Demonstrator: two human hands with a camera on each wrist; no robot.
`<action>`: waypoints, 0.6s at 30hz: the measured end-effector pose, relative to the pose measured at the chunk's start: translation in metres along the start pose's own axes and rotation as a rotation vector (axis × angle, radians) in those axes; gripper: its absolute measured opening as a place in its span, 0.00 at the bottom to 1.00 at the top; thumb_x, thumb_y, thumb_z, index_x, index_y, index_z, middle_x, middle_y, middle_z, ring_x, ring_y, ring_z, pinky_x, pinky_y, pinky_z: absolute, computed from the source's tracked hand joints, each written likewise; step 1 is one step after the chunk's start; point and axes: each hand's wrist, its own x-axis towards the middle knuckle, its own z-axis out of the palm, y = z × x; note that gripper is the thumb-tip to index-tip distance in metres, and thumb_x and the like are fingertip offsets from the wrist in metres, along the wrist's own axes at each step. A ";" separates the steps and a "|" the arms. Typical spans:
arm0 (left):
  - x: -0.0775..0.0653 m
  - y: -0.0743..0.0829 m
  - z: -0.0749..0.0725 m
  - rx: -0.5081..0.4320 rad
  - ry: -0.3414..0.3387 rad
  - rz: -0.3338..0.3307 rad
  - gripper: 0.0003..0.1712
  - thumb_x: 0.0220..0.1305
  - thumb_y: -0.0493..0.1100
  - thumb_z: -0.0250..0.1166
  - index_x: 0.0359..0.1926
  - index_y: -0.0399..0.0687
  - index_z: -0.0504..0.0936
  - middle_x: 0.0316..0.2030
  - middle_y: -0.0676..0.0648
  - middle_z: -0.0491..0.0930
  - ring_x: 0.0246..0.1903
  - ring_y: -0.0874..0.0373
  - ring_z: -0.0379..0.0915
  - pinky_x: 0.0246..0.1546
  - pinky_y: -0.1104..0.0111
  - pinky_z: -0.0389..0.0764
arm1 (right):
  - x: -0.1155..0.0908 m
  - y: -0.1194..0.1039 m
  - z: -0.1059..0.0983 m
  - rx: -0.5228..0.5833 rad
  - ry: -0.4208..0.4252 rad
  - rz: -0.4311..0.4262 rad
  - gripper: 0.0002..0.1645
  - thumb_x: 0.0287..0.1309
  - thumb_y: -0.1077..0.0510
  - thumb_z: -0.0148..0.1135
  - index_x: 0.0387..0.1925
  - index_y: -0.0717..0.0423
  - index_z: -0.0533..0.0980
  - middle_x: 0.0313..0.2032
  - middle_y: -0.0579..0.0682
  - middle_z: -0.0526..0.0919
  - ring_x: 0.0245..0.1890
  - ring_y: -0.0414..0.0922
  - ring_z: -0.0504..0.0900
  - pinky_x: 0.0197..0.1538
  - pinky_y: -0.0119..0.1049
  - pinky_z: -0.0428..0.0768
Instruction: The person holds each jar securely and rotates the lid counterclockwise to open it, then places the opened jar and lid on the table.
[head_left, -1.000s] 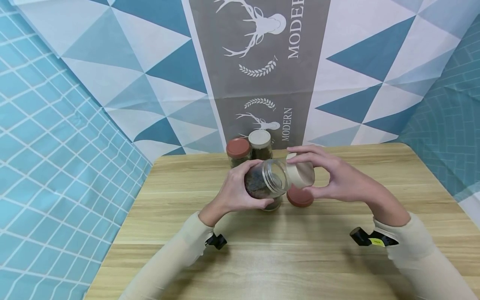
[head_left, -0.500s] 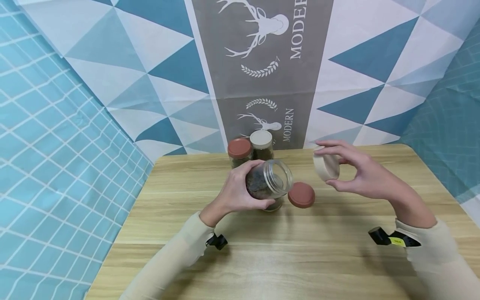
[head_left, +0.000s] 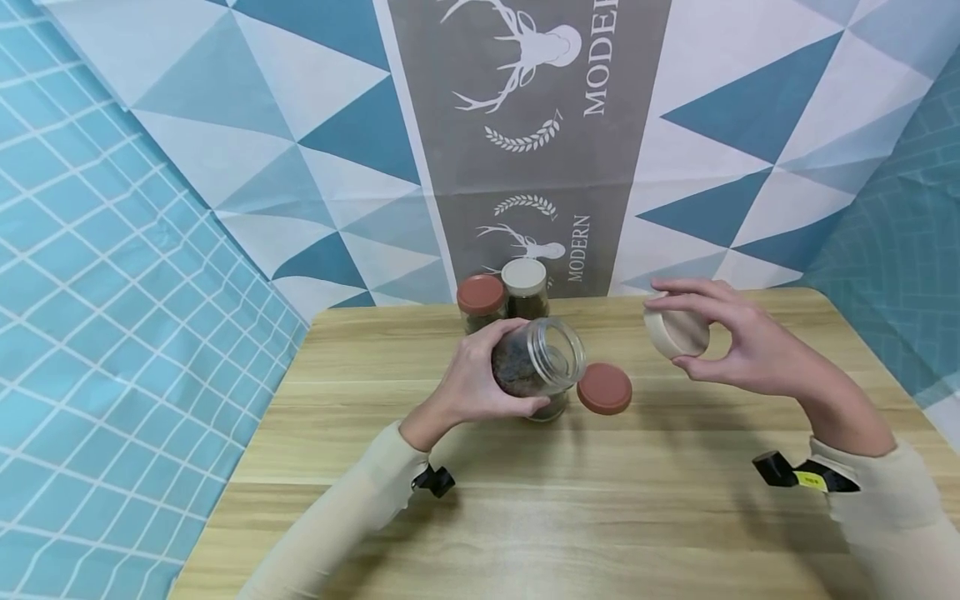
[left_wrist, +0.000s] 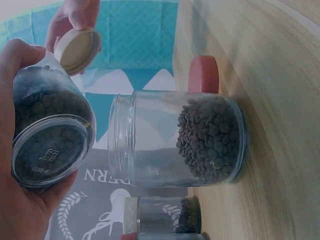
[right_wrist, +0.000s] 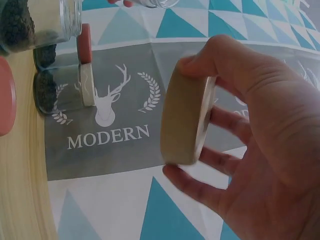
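Observation:
My left hand (head_left: 468,379) grips a lidless glass jar (head_left: 517,364) with dark, bean-like pieces inside. The jar is tilted, its mouth towards the right. Just below it an open glass jar (left_wrist: 210,140) stands upright on the table, partly filled with similar dark pieces; the head view shows only a little of it. Off to the right, my right hand (head_left: 750,342) pinches a cream lid (right_wrist: 185,117) by its rim between thumb and fingers, in the air and apart from the jars. A red lid (head_left: 604,388) lies on the table beside the standing jar.
At the back of the wooden table (head_left: 525,517), against the patterned wall cloth (head_left: 540,167), stand two closed jars: a red-lidded jar (head_left: 481,296) and a white-lidded jar (head_left: 525,279). Blue tiled cloth (head_left: 97,333) hangs at the left side.
My right hand has lifted the cream lid off the mouth of the held jar and carried it to the right. The left hand and its jar have hardly moved.

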 end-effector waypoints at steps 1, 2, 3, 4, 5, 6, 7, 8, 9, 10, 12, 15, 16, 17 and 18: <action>0.000 0.000 0.000 -0.003 -0.001 0.000 0.56 0.37 0.51 0.91 0.70 0.39 0.81 0.62 0.40 0.90 0.61 0.44 0.89 0.63 0.50 0.90 | 0.000 0.000 0.000 -0.026 -0.001 0.008 0.51 0.39 0.72 0.88 0.70 0.47 0.85 0.76 0.42 0.79 0.70 0.26 0.68 0.54 0.22 0.76; 0.000 0.000 0.000 -0.004 -0.001 0.000 0.56 0.37 0.51 0.91 0.70 0.39 0.81 0.62 0.40 0.90 0.61 0.44 0.89 0.63 0.50 0.90 | 0.001 -0.001 0.000 -0.049 -0.003 0.018 0.51 0.39 0.72 0.88 0.69 0.46 0.85 0.75 0.45 0.80 0.69 0.28 0.68 0.53 0.25 0.76; 0.000 0.000 0.000 -0.006 -0.001 -0.001 0.56 0.37 0.51 0.91 0.70 0.39 0.81 0.62 0.40 0.90 0.61 0.44 0.89 0.64 0.50 0.90 | 0.001 -0.001 0.000 -0.073 -0.006 0.031 0.50 0.39 0.70 0.88 0.69 0.45 0.85 0.74 0.47 0.81 0.67 0.30 0.68 0.51 0.28 0.77; 0.000 0.000 0.000 -0.008 0.000 0.000 0.56 0.37 0.51 0.91 0.70 0.39 0.81 0.62 0.40 0.90 0.61 0.44 0.89 0.64 0.50 0.90 | 0.001 -0.002 0.000 -0.093 -0.010 0.046 0.49 0.40 0.69 0.87 0.69 0.44 0.85 0.72 0.49 0.82 0.65 0.32 0.69 0.49 0.32 0.77; 0.000 0.000 0.000 -0.010 0.001 0.001 0.56 0.37 0.51 0.91 0.70 0.38 0.81 0.62 0.40 0.90 0.61 0.44 0.89 0.64 0.50 0.90 | 0.002 -0.002 0.000 -0.113 -0.016 0.059 0.48 0.41 0.68 0.87 0.68 0.44 0.86 0.71 0.51 0.83 0.63 0.35 0.69 0.47 0.35 0.77; 0.000 0.000 0.000 -0.011 0.003 0.002 0.56 0.37 0.50 0.91 0.70 0.38 0.81 0.62 0.39 0.90 0.61 0.44 0.89 0.64 0.50 0.90 | 0.002 -0.003 0.000 -0.134 -0.022 0.073 0.47 0.41 0.67 0.86 0.68 0.43 0.86 0.70 0.52 0.84 0.61 0.39 0.70 0.45 0.38 0.78; 0.000 -0.001 0.000 -0.013 0.005 0.002 0.56 0.37 0.50 0.91 0.70 0.38 0.81 0.62 0.39 0.90 0.61 0.44 0.89 0.64 0.50 0.90 | 0.002 -0.003 0.000 -0.152 -0.027 0.083 0.46 0.42 0.66 0.86 0.67 0.43 0.86 0.69 0.52 0.84 0.60 0.42 0.70 0.44 0.41 0.78; 0.000 -0.001 0.000 -0.013 0.008 0.003 0.56 0.37 0.50 0.91 0.70 0.38 0.81 0.62 0.40 0.90 0.61 0.44 0.89 0.64 0.50 0.90 | 0.002 -0.003 0.000 -0.167 -0.032 0.094 0.45 0.42 0.64 0.85 0.67 0.43 0.86 0.68 0.53 0.84 0.58 0.45 0.71 0.43 0.43 0.78; 0.000 -0.001 0.000 -0.014 0.009 0.005 0.56 0.37 0.50 0.91 0.70 0.38 0.81 0.62 0.40 0.90 0.61 0.44 0.89 0.63 0.50 0.90 | 0.002 -0.004 0.000 -0.181 -0.036 0.106 0.44 0.42 0.63 0.85 0.66 0.42 0.87 0.67 0.53 0.85 0.58 0.47 0.71 0.42 0.45 0.77; 0.000 -0.001 0.000 -0.016 0.009 0.006 0.56 0.37 0.50 0.91 0.70 0.39 0.81 0.62 0.40 0.90 0.61 0.44 0.89 0.63 0.50 0.90 | 0.002 -0.004 -0.001 -0.193 -0.039 0.115 0.43 0.42 0.63 0.84 0.65 0.42 0.87 0.67 0.53 0.85 0.57 0.49 0.71 0.42 0.46 0.77; 0.000 -0.001 0.000 -0.014 0.009 0.007 0.56 0.37 0.50 0.91 0.69 0.39 0.81 0.62 0.40 0.90 0.61 0.45 0.89 0.64 0.51 0.90 | 0.001 -0.004 -0.001 -0.215 -0.041 0.126 0.42 0.42 0.62 0.84 0.64 0.42 0.87 0.66 0.54 0.85 0.56 0.52 0.72 0.41 0.48 0.78; 0.000 -0.001 0.000 -0.016 0.009 0.008 0.55 0.37 0.50 0.91 0.69 0.39 0.81 0.61 0.40 0.90 0.60 0.45 0.89 0.63 0.51 0.90 | 0.001 -0.003 0.000 -0.231 -0.039 0.138 0.41 0.41 0.61 0.83 0.64 0.42 0.87 0.65 0.56 0.85 0.56 0.54 0.72 0.41 0.49 0.78; 0.000 -0.001 0.000 -0.016 0.009 0.008 0.55 0.37 0.50 0.91 0.69 0.39 0.81 0.61 0.40 0.90 0.60 0.45 0.89 0.63 0.51 0.90 | 0.001 -0.003 0.000 -0.236 -0.037 0.141 0.41 0.41 0.61 0.83 0.63 0.42 0.87 0.65 0.56 0.85 0.56 0.54 0.72 0.41 0.49 0.78; 0.000 -0.001 0.000 -0.016 0.011 0.007 0.55 0.37 0.50 0.91 0.69 0.39 0.81 0.61 0.40 0.90 0.60 0.45 0.89 0.63 0.51 0.90 | 0.001 -0.002 0.000 -0.241 -0.036 0.144 0.41 0.41 0.61 0.83 0.63 0.42 0.87 0.65 0.57 0.85 0.56 0.54 0.72 0.40 0.49 0.78; 0.000 -0.001 0.000 -0.017 0.012 0.007 0.55 0.37 0.50 0.91 0.69 0.38 0.81 0.61 0.40 0.90 0.60 0.45 0.89 0.63 0.51 0.90 | 0.001 -0.002 0.001 -0.243 -0.035 0.147 0.41 0.41 0.61 0.83 0.63 0.42 0.87 0.65 0.57 0.85 0.56 0.55 0.72 0.40 0.49 0.78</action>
